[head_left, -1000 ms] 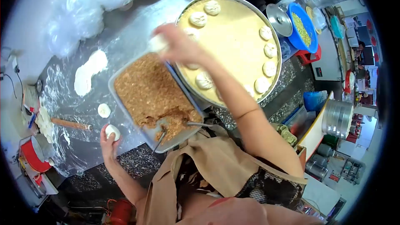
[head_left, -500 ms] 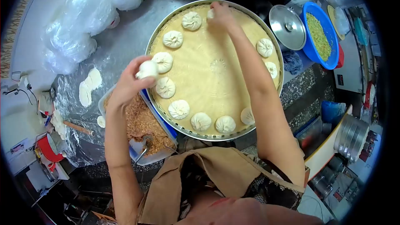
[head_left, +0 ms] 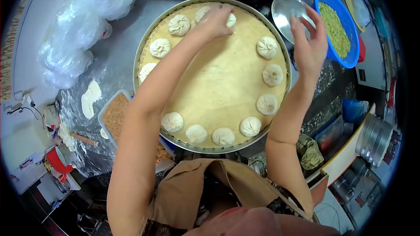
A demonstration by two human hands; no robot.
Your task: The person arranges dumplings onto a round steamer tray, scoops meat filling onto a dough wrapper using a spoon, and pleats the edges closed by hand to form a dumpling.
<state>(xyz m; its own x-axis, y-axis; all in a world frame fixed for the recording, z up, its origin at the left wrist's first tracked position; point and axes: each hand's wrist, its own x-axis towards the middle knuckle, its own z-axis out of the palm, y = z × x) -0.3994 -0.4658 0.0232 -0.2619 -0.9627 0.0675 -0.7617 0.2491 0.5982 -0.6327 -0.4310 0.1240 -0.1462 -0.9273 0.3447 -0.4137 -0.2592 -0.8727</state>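
A large round steamer tray [head_left: 218, 85] with a woven yellowish liner and metal rim holds several pleated buns around its edge, among them one bun [head_left: 179, 25] at the upper left and another [head_left: 267, 47] at the right. My left hand [head_left: 214, 22] reaches across to the tray's far side. Its fingers and thumb curve around a white bun [head_left: 231, 20] resting at the far rim; a neighbouring bun [head_left: 201, 14] is partly behind the hand. Raised beyond the tray's right rim, my right hand [head_left: 311, 41] has its fingers apart and nothing in them, near a metal lid [head_left: 282, 13].
At the left stands a plastic tub of brown filling [head_left: 116, 116], partly behind my left arm. Dough pieces [head_left: 90, 99] and a rolling pin [head_left: 84, 139] lie on the floured tabletop. Clear plastic bags [head_left: 76, 35] sit beyond. A blue basin [head_left: 352, 52] holds greenish filling.
My left hand has carried its bun from the tray's left rim to the far side. My right hand has let go of a bun there and swung right. The view has shifted.
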